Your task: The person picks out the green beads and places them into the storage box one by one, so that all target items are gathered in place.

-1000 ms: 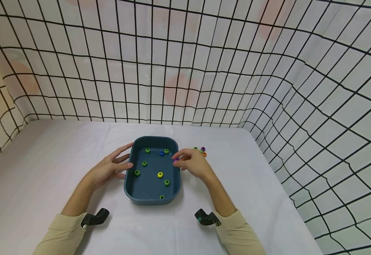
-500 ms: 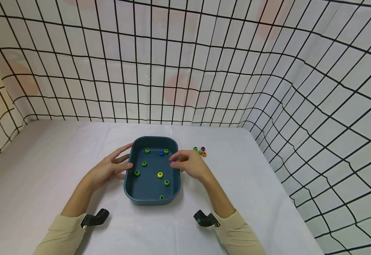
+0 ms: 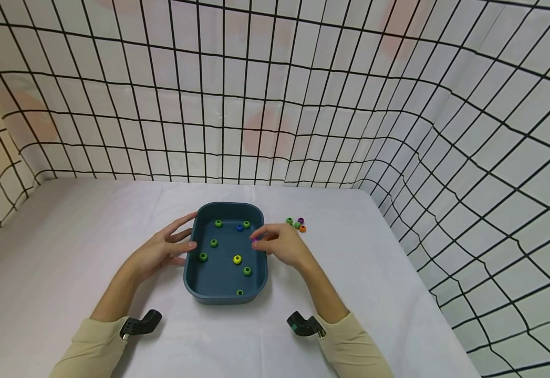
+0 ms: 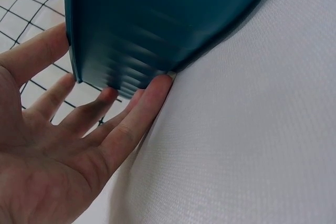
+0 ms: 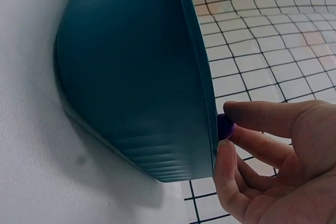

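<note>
Head view: we are seeing the blue tray sitting on the white-covered counter, with the black grid standing behind it. The left hand is bracing the tray's left side, its fingers extended and clutching nothing. The right hand is reaching over the right rim, and we are finding its fingertips pinching the purple bead, mostly hidden, above the inside of the tray. On the tray floor we are counting six green beads, a blue bead beside one of them and a yellow bead. A small cluster, two green, one orange and one purple, is lying on the counter beyond the right hand. Left wrist view: we are noting straight, spread fingers, one fingertip touching the rim and another lying low by the counter. Right wrist view: we are observing the purple bead gripped between thumb and fingertip right at the rim; whether it is touching the rim, we are unable to tell.
</note>
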A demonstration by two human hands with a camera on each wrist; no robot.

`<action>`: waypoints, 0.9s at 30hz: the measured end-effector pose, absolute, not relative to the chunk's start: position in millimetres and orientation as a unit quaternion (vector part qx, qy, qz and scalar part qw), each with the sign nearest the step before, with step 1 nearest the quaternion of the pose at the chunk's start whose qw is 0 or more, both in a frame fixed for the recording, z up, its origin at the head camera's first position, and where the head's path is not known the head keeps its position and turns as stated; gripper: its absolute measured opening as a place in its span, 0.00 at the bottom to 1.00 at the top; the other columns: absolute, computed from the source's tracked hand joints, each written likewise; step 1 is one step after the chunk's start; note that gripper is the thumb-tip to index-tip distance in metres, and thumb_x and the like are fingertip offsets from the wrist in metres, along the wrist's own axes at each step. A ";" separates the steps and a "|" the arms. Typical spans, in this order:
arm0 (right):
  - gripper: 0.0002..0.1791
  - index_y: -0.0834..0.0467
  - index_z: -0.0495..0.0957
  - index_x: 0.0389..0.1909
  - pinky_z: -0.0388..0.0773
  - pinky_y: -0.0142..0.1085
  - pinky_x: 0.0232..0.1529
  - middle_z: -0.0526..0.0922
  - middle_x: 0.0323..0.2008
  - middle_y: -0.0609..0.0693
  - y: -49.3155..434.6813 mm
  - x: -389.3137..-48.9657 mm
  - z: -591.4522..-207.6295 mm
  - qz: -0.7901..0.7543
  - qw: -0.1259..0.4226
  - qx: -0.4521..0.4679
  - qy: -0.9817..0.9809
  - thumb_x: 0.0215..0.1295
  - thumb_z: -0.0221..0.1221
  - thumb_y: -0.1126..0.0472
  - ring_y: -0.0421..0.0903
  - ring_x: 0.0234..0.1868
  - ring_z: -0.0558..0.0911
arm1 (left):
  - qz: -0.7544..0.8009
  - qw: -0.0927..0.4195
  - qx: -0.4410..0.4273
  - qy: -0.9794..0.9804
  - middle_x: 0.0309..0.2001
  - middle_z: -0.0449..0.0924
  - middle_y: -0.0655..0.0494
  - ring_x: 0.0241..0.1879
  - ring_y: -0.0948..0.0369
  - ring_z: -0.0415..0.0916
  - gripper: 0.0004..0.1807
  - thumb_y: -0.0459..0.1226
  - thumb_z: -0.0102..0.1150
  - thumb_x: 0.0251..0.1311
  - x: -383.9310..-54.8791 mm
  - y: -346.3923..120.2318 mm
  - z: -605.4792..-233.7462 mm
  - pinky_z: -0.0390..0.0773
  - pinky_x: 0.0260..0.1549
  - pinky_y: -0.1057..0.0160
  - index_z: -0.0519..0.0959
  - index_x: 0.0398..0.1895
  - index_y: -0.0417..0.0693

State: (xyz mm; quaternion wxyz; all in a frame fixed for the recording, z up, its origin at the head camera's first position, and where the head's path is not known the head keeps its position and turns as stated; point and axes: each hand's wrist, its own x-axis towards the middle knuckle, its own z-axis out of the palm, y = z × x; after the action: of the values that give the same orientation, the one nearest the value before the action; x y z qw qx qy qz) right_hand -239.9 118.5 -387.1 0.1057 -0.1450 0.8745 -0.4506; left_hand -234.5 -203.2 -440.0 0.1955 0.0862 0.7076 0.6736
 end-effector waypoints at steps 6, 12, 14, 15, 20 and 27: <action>0.12 0.57 0.87 0.48 0.83 0.55 0.46 0.86 0.32 0.49 119.2 -240.4 -387.9 -0.453 0.107 -0.148 0.873 0.66 0.67 0.58 0.50 0.36 0.83 | 0.675 0.197 0.086 0.706 0.82 0.38 0.39 0.72 0.37 0.62 0.47 0.41 0.63 0.68 -234.3 -203.2 -439.6 0.85 0.50 0.53 0.46 0.82 0.69; 0.12 0.57 0.87 0.48 0.82 0.55 0.46 0.86 0.32 0.50 119.6 -240.5 -388.2 -0.455 0.108 -0.149 0.872 0.66 0.66 0.58 0.52 0.36 0.83 | 0.674 0.195 0.085 0.707 0.82 0.38 0.40 0.72 0.37 0.63 0.47 0.41 0.63 0.68 -234.7 -203.3 -440.1 0.85 0.49 0.54 0.46 0.82 0.69; 0.12 0.57 0.87 0.48 0.82 0.56 0.46 0.85 0.32 0.49 119.6 -240.7 -388.4 -0.454 0.108 -0.149 0.872 0.66 0.66 0.58 0.51 0.36 0.83 | 0.674 0.195 0.085 0.707 0.82 0.38 0.40 0.72 0.37 0.63 0.47 0.41 0.63 0.68 -234.6 -203.3 -439.9 0.85 0.49 0.54 0.46 0.82 0.69; 0.12 0.57 0.87 0.48 0.82 0.56 0.47 0.85 0.32 0.49 119.6 -240.8 -388.5 -0.454 0.108 -0.149 0.872 0.66 0.66 0.58 0.50 0.35 0.83 | 0.674 0.195 0.085 0.707 0.82 0.38 0.40 0.72 0.37 0.63 0.47 0.41 0.63 0.68 -234.5 -203.3 -439.7 0.85 0.49 0.54 0.46 0.82 0.69; 0.13 0.58 0.86 0.49 0.82 0.56 0.47 0.86 0.33 0.50 119.7 -241.9 -389.0 -0.458 0.110 -0.149 0.870 0.66 0.67 0.58 0.48 0.35 0.83 | 0.675 0.197 0.084 0.706 0.82 0.38 0.40 0.71 0.37 0.64 0.47 0.41 0.63 0.68 -234.1 -203.4 -438.9 0.86 0.48 0.55 0.46 0.82 0.69; 0.14 0.57 0.85 0.51 0.83 0.53 0.47 0.86 0.34 0.50 120.8 -243.4 -388.4 -0.463 0.105 -0.129 0.871 0.67 0.67 0.57 0.48 0.34 0.84 | 0.674 0.198 0.084 0.707 0.82 0.37 0.39 0.72 0.37 0.64 0.47 0.41 0.63 0.67 -234.0 -203.2 -438.7 0.85 0.49 0.55 0.46 0.82 0.68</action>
State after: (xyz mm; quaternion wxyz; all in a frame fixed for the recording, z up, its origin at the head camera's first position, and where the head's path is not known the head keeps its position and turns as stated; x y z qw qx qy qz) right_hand -243.4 120.8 -388.4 0.1047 -0.1289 0.8707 -0.4630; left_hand -234.0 -203.2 -438.7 0.1977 0.0835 0.7066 0.6742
